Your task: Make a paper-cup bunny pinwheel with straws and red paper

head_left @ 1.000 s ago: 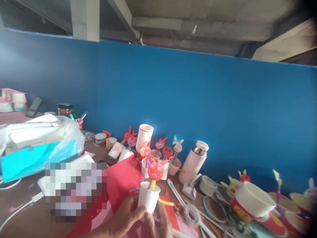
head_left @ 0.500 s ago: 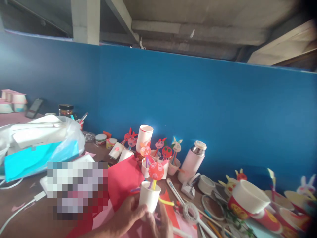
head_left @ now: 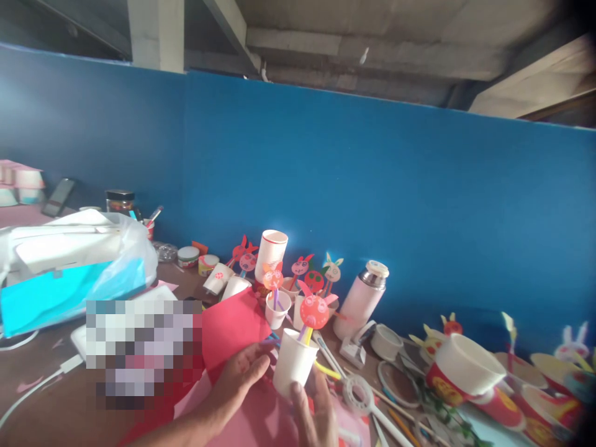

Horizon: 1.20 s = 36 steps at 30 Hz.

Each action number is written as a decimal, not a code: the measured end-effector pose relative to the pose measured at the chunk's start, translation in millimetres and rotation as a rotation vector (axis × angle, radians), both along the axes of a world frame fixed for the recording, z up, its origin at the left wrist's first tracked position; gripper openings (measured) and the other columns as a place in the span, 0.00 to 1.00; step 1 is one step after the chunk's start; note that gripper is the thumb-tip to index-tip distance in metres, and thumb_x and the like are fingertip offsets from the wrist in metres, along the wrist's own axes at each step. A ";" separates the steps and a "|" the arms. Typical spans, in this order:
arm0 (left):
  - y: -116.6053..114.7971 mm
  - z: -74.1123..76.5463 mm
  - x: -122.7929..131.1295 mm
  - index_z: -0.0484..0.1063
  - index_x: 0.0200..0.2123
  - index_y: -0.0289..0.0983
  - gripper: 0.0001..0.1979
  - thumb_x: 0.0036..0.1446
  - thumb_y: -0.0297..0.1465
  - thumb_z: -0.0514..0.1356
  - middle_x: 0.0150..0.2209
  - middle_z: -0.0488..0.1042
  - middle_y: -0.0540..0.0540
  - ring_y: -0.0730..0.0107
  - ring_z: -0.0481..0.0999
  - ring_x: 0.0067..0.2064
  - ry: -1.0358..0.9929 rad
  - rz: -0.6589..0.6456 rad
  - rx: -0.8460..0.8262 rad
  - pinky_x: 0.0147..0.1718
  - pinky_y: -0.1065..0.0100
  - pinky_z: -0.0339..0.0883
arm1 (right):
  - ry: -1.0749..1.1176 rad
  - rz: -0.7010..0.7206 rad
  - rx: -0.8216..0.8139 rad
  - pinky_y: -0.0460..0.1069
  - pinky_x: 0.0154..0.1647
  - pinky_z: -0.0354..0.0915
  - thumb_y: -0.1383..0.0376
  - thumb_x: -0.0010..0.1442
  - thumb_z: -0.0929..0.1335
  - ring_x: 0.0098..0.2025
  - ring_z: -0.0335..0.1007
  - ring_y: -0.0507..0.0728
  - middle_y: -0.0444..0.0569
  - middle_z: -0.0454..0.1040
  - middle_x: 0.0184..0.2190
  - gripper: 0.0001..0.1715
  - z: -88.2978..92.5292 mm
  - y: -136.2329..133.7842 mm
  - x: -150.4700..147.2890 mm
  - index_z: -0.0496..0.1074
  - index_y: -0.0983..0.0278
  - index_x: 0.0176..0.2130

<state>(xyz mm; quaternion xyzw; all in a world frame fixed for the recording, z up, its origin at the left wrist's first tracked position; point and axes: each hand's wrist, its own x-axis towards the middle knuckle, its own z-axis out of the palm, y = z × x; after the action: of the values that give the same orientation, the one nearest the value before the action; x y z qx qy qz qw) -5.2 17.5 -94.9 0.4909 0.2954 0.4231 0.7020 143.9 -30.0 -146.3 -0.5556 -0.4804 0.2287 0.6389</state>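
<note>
Beside the loosely spread left hand (head_left: 241, 374), held in the right hand (head_left: 318, 408): cup (head_left: 293, 370) with paper head (head_left: 314, 311) on straws (head_left: 308, 336), apparently assembled; cannot discern any remaining step.

- Beyond the hands (head_left: 244, 372), cups (head_left: 277, 318) and a flask (head_left: 359, 304) block the way.
- To their right, bowls (head_left: 468, 365) crowd the counter (head_left: 51, 416).
- Above both, the air is open.
</note>
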 end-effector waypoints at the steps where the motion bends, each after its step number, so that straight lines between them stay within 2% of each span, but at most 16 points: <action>1: 1.7 -3.0 0.2 0.70 0.46 0.35 0.23 0.51 0.44 0.60 0.37 0.74 0.43 0.64 0.74 0.36 -0.004 0.012 -0.017 0.34 0.67 0.65 | 0.028 0.017 -0.013 0.53 0.44 0.69 0.50 0.55 0.66 0.45 0.72 0.64 0.57 0.76 0.43 0.31 1.0 -0.8 -1.8 0.66 0.65 0.52; 4: 4.9 -8.6 0.1 0.71 0.43 0.35 0.21 0.52 0.44 0.60 0.34 0.74 0.45 0.68 0.72 0.31 0.026 0.071 -0.017 0.29 0.69 0.64 | 0.107 0.062 -0.007 0.54 0.48 0.67 0.49 0.55 0.65 0.47 0.71 0.64 0.58 0.75 0.45 0.34 3.0 -3.0 -5.7 0.64 0.66 0.54; 6: 4.9 -6.1 -1.1 0.71 0.41 0.34 0.20 0.53 0.44 0.58 0.34 0.74 0.45 0.68 0.72 0.32 0.079 0.122 0.004 0.31 0.70 0.65 | 0.098 0.051 -0.003 0.53 0.47 0.68 0.49 0.55 0.65 0.48 0.70 0.64 0.58 0.74 0.46 0.34 3.0 -3.5 -6.0 0.64 0.66 0.55; 9: 3.0 5.9 -4.1 0.71 0.39 0.36 0.19 0.54 0.45 0.56 0.38 0.75 0.44 0.64 0.73 0.40 0.138 0.206 -0.011 0.38 0.68 0.65 | 0.032 0.006 -0.037 0.51 0.45 0.68 0.47 0.54 0.65 0.48 0.70 0.65 0.59 0.75 0.45 0.35 -0.4 -2.9 -4.3 0.66 0.66 0.53; 11: 2.3 15.2 -6.1 0.70 0.39 0.37 0.19 0.54 0.46 0.56 0.38 0.75 0.45 0.62 0.73 0.41 0.149 0.238 -0.031 0.40 0.66 0.65 | 0.011 -0.007 -0.045 0.51 0.45 0.68 0.46 0.52 0.66 0.48 0.71 0.65 0.58 0.76 0.44 0.36 -4.2 -2.1 -3.7 0.66 0.66 0.52; 16: 5.6 32.3 -10.7 0.71 0.38 0.36 0.18 0.51 0.44 0.59 0.42 0.73 0.44 0.60 0.70 0.48 0.233 0.366 0.056 0.45 0.67 0.63 | -0.072 -0.018 -0.078 0.52 0.41 0.70 0.46 0.50 0.67 0.45 0.72 0.65 0.55 0.76 0.42 0.35 -8.7 -2.3 -4.8 0.68 0.64 0.51; 19: 10.1 36.4 -12.9 0.72 0.37 0.36 0.17 0.50 0.44 0.60 0.46 0.70 0.43 0.59 0.70 0.48 0.260 0.307 0.096 0.46 0.66 0.64 | -0.194 -0.035 -0.069 0.52 0.42 0.69 0.46 0.50 0.67 0.43 0.73 0.65 0.54 0.78 0.39 0.34 -6.1 -3.9 -4.7 0.70 0.63 0.49; 23: 15.7 34.8 -13.4 0.73 0.32 0.35 0.14 0.48 0.41 0.62 0.52 0.65 0.41 0.56 0.70 0.48 0.353 0.245 0.226 0.45 0.64 0.64 | -0.265 -0.054 -0.064 0.52 0.43 0.68 0.46 0.50 0.67 0.44 0.72 0.64 0.54 0.77 0.40 0.33 -4.0 -5.3 -4.0 0.70 0.64 0.49; 28: 13.5 37.0 -10.6 0.73 0.33 0.36 0.14 0.45 0.40 0.63 0.54 0.64 0.42 0.58 0.71 0.47 0.403 0.196 0.237 0.44 0.65 0.64 | -0.273 -0.020 -0.141 0.50 0.33 0.70 0.44 0.48 0.67 0.40 0.73 0.63 0.54 0.77 0.36 0.35 -6.0 -6.7 -6.0 0.71 0.64 0.47; 32: 8.9 39.8 -8.0 0.74 0.32 0.35 0.14 0.44 0.39 0.64 0.49 0.70 0.42 0.58 0.72 0.46 0.293 0.117 0.162 0.43 0.67 0.65 | -0.221 0.006 -0.183 0.48 0.27 0.70 0.43 0.47 0.67 0.31 0.74 0.60 0.55 0.76 0.34 0.36 -7.5 -9.6 -11.2 0.72 0.65 0.46; 36: 6.9 38.0 -7.0 0.73 0.29 0.34 0.13 0.41 0.37 0.65 0.37 0.75 0.44 0.60 0.74 0.41 0.281 0.135 0.020 0.40 0.66 0.66 | -0.167 0.022 -0.149 0.48 0.26 0.71 0.43 0.45 0.68 0.29 0.74 0.59 0.54 0.75 0.33 0.36 -7.3 -11.1 -15.0 0.72 0.63 0.47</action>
<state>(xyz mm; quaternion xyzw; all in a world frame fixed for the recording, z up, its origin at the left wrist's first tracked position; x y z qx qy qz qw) -12.2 24.4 -56.9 0.5311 0.4189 0.3992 0.6189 128.9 -41.1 -153.6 -0.6133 -0.5198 0.2239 0.5510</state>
